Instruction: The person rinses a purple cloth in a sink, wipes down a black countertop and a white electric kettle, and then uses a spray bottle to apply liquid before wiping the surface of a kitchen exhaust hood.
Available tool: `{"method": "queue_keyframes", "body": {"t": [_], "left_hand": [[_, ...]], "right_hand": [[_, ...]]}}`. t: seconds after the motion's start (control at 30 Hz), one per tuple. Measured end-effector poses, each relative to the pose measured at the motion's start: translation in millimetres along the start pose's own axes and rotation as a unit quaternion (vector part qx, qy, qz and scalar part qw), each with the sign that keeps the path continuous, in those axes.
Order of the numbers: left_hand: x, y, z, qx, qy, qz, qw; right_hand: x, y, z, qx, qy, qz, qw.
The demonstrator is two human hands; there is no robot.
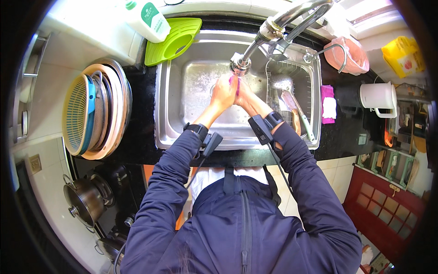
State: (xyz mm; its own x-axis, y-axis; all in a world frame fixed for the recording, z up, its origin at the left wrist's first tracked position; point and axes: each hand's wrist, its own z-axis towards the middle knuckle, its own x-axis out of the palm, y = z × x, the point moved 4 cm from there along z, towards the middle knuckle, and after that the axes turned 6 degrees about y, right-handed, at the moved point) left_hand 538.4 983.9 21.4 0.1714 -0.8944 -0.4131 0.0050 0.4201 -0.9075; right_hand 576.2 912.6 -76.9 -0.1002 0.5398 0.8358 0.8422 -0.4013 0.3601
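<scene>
Both hands are together under the faucet's spray head, above the large basin of the stainless steel sink. My left hand and my right hand press around a bunched pink-purple cloth, of which only a little shows between them. Its exact shape and most of the fingers are hidden. At the right of the sink, a wire basket holds a slotted metal spoon and other long-handled utensils.
Stacked basins and a yellow colander stand left of the sink. A green plastic drainer and a white pump bottle are at the back left. On the right counter are a folded magenta cloth, a pink bag-lined container and a white pitcher.
</scene>
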Motion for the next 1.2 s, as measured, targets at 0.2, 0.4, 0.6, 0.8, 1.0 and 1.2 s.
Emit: {"method": "queue_keyframes", "body": {"t": [0.2, 0.4, 0.6, 0.8, 1.0, 1.2], "left_hand": [[0, 38, 22, -0.24, 0.072, -0.042, 0.967], [-3, 19, 14, -0.121, 0.236, -0.047, 0.963], [-27, 34, 2, -0.292, 0.2, -0.389, 0.851], [-10, 27, 5, -0.374, 0.128, -0.456, 0.797], [12, 32, 38, -0.226, 0.145, -0.462, 0.845], [46, 33, 49, -0.334, 0.071, -0.6, 0.723]], "right_hand": [[34, 14, -46, -0.018, -0.19, -0.324, 0.927], [52, 30, -72, 0.033, -0.077, -0.154, 0.984], [51, 30, -67, 0.0, -0.036, -0.116, 0.993], [64, 40, -60, -0.091, -0.033, -0.163, 0.982], [47, 52, -84, -0.082, -0.123, -0.189, 0.971], [12, 63, -98, -0.108, -0.162, -0.187, 0.963]]}}
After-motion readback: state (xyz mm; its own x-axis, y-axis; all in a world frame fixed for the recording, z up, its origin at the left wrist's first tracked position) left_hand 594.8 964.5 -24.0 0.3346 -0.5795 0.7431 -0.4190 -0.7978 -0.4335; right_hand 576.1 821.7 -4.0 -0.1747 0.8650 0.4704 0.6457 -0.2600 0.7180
